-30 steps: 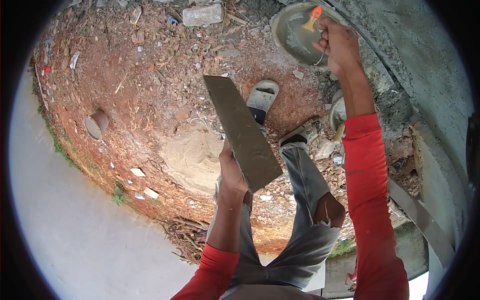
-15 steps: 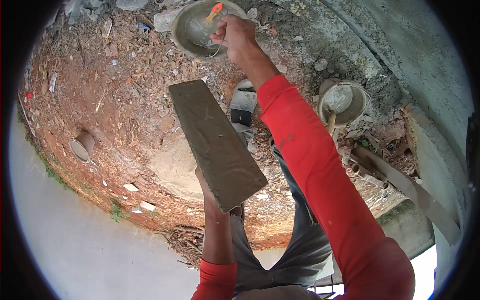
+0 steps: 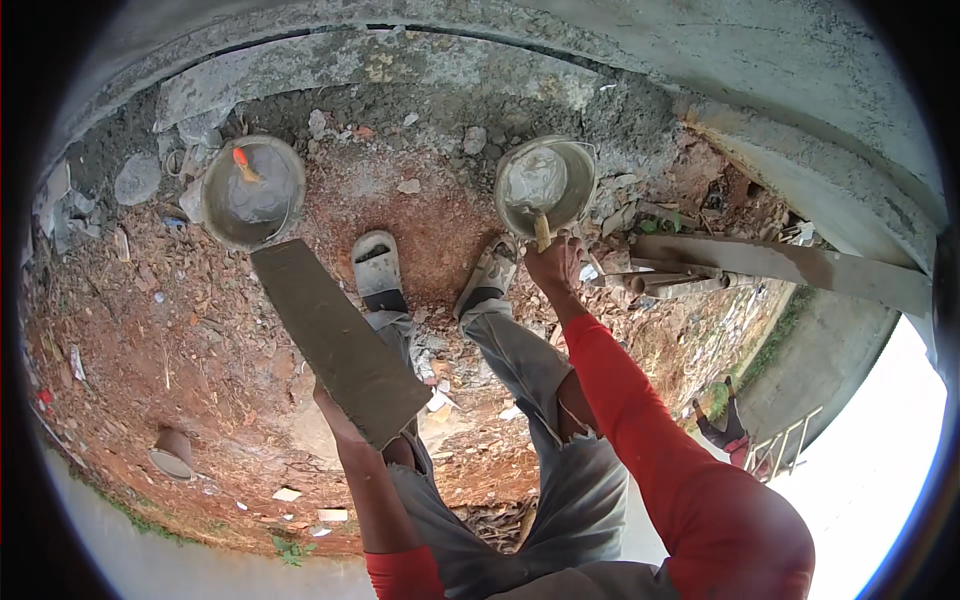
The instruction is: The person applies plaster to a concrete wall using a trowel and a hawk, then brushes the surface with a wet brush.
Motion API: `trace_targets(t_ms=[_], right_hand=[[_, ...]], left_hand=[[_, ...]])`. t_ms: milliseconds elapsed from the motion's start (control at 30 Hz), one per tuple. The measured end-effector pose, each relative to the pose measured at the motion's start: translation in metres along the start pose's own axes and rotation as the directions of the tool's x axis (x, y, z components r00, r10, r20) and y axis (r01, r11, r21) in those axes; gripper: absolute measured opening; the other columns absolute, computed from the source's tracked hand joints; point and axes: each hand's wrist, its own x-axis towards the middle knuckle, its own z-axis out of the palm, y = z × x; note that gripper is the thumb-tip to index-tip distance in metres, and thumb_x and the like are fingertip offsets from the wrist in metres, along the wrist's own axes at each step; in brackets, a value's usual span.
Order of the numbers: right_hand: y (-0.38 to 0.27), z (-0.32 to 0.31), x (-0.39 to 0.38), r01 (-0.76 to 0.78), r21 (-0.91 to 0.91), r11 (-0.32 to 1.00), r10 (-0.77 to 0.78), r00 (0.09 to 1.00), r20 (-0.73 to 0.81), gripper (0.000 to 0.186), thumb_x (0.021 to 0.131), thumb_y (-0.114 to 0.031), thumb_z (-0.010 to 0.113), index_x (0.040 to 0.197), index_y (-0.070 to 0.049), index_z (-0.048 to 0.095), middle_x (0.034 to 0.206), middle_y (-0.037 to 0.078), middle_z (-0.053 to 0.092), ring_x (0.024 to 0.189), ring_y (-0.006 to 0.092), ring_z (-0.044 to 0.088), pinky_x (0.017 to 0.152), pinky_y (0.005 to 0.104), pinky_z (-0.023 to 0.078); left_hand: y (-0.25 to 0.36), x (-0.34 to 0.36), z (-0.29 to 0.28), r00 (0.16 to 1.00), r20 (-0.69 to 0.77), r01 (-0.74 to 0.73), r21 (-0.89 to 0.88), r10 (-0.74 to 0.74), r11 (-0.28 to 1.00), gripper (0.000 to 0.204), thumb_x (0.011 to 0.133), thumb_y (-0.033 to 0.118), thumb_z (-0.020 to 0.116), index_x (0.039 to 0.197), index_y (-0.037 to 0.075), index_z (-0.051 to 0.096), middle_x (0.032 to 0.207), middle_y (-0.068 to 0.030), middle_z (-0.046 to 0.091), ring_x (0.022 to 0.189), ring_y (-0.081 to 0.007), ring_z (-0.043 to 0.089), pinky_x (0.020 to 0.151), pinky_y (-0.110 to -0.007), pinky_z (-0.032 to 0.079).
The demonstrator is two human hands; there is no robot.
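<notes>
The oblong board is coated in matt, fairly smooth paste. The brush's orange handle looks like plastic, the tool handle like dull wood. The red sleeve is matt cloth, the grey trousers frayed cloth. Along the far edge of the rough, earthen ground, the concrete ledge looks coarse.

Bright, diffuse daylight; shadows soft. Blown-out white glare at 4 o'clock, bluish fringe there. Fisheye: wall bows across 12, black rim vignette. Ground mostly sharp.
</notes>
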Motion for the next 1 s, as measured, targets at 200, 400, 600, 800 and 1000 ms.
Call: trace_targets(t_ms=[200,400,600,800,1000], right_hand=[[0.05,0.005,0.024,-0.113,0.273,0.955,-0.039,0.867,0.496,0.077,0.087,-0.04,0.063,0.149,0.0,0.042,0.12,0.028,0.065,0.115,0.0436,0.063,0.099,0.0511,0.049],[0.111,0.088,0.073,-0.051,0.39,0.919,0.003,0.993,0.122,0.047,0.094,-0.043,0.056,0.116,-0.005,0.071,0.108,0.028,0.071,0.104,0.04,0.07,0.087,0.0465,0.057],[0.041,-0.015,0.092,-0.065,0.411,0.909,-0.013,0.983,0.182,0.028,0.084,-0.03,0.068,0.091,-0.003,0.075,0.098,0.02,0.075,0.098,0.0385,0.073,0.081,0.0468,0.058],[0.05,-0.067,0.074,0.298,-0.07,0.952,-0.272,0.93,0.248,0.022,0.085,-0.019,0.065,0.094,0.0,0.072,0.095,0.019,0.074,0.092,0.0361,0.073,0.081,0.0451,0.057],[0.066,-0.087,0.093,0.276,-0.215,0.937,-0.3,0.949,-0.092,0.018,0.082,-0.012,0.065,0.095,0.001,0.067,0.089,0.017,0.073,0.082,0.0293,0.073,0.07,0.0398,0.055]], left_hand=[[0.026,0.052,0.087,0.946,0.218,0.235,0.044,-0.239,0.971,0.039,0.106,0.033,0.043,0.127,0.006,0.061,0.11,-0.006,0.069,0.096,-0.0205,0.068,0.08,-0.034,0.058],[-0.003,0.128,0.224,0.892,0.255,0.3,0.282,-0.373,0.911,0.037,0.106,0.031,0.044,0.128,0.007,0.06,0.109,-0.0059,0.068,0.094,-0.02,0.068,0.079,-0.034,0.058],[-0.01,0.177,0.248,0.861,0.392,0.018,0.616,-0.326,0.787,0.034,0.105,0.027,0.043,0.123,0.005,0.061,0.104,-0.005,0.068,0.087,-0.0143,0.068,0.073,-0.03,0.057],[-0.036,0.225,0.281,0.852,0.35,0.022,0.72,-0.39,0.694,0.035,0.105,0.023,0.043,0.123,0.003,0.063,0.102,-0.0051,0.069,0.083,-0.0123,0.068,0.07,-0.027,0.056],[-0.044,0.231,0.32,0.773,0.45,-0.065,0.757,-0.447,0.651,0.043,0.108,0.03,0.042,0.135,0.002,0.06,0.115,-0.007,0.07,0.094,-0.0126,0.067,0.079,-0.028,0.055]])
